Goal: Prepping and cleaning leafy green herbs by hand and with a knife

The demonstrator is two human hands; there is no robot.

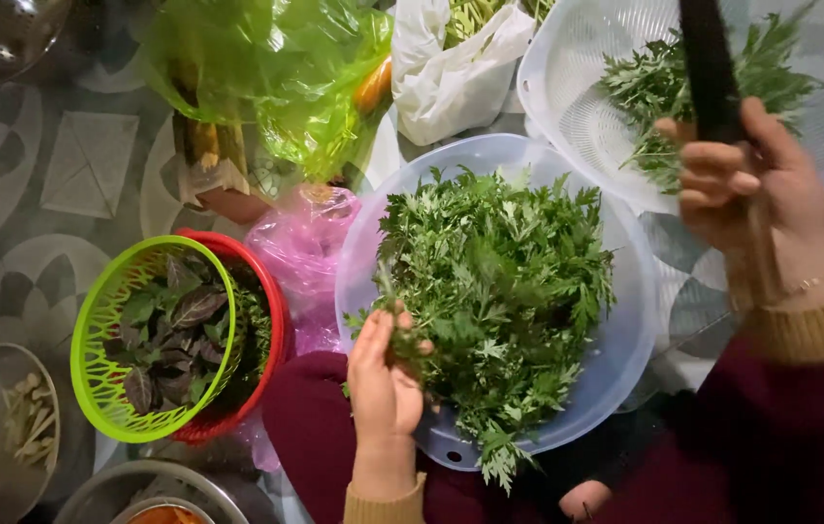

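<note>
The left hand (385, 374) pinches a sprig from the green leaves (499, 291) piled in the big clear bowl (625, 340), while the right hand (746, 184) grips a dark knife (708, 58) over the white strainer (567, 87).

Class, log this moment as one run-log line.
left hand: grips leafy greens | right hand: holds dark knife | greens in pale bowl

The left hand (385, 374) is reaching forward with fingers curled closed, while the right hand (746, 180) is gripping firmly, fingers wrapped, wrist raised.
</note>
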